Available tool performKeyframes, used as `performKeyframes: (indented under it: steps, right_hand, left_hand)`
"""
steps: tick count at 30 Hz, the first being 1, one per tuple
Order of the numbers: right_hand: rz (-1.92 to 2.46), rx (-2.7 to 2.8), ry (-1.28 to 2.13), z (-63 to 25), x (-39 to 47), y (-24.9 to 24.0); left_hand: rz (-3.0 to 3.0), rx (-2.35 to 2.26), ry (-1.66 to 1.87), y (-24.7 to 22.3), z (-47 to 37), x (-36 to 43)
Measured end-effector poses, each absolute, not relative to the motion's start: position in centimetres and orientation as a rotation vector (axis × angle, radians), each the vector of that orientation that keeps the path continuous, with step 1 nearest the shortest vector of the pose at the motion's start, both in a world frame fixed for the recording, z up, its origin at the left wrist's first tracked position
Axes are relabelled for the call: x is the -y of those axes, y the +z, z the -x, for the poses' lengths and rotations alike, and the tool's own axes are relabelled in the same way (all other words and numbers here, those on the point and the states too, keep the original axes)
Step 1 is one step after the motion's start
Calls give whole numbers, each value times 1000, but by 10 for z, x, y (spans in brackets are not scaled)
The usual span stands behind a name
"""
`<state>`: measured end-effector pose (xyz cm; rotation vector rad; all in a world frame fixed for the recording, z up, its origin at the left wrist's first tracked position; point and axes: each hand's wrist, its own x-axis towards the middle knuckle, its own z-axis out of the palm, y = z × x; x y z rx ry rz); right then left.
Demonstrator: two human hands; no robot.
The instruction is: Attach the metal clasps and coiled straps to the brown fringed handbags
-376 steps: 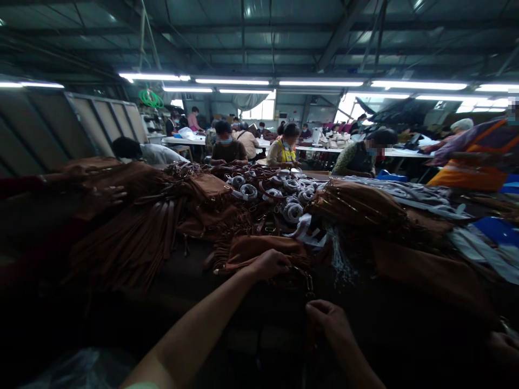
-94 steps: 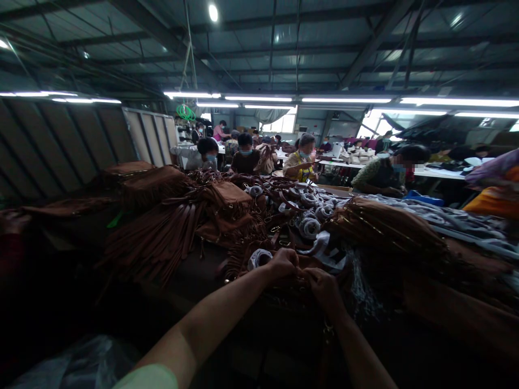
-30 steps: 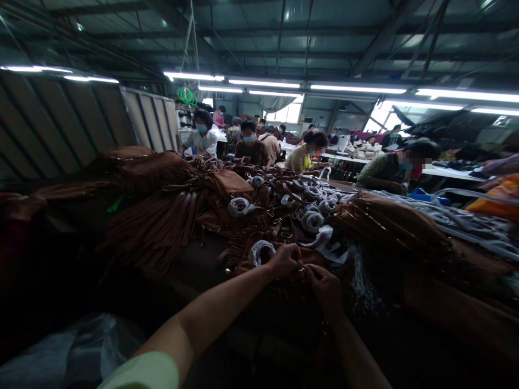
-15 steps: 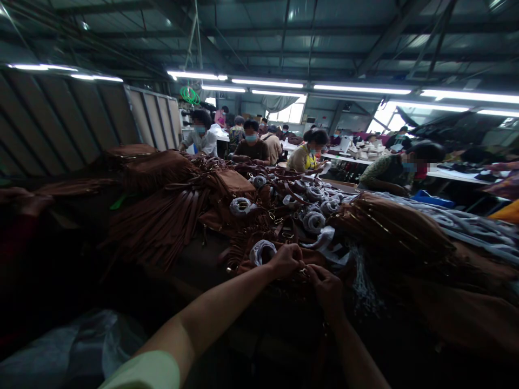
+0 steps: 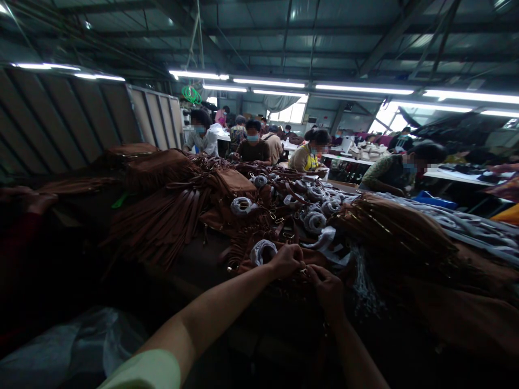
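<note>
Both the left hand [image 5: 287, 261] and the right hand [image 5: 327, 287] are held almost touching at the near edge of the brown bag [image 5: 316, 256]. The left fingers are curled and pressed together, though what is pinched cannot be told; by the right thumb and forefinger a gold-coloured clip [image 5: 304, 271] appears to be pinched there. A white-wrapped roll [image 5: 256, 253] is rested on the bag's left part. The clip's fastening seems to be in hand; precise alignment would be called for next.

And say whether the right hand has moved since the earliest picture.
Yes, the right hand moved up the view, nearer the left hand: fingertips then below the white strings' ends are now level with their upper half.
</note>
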<state>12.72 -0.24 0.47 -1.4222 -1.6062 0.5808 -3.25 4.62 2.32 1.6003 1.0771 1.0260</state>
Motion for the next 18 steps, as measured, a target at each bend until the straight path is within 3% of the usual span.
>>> performKeyframes:
  steps: [18]
  right_hand:
    - [1340,1907,320,-126,5,1]
  left_hand:
    - [-1922,-1208,827,27,32,-43]
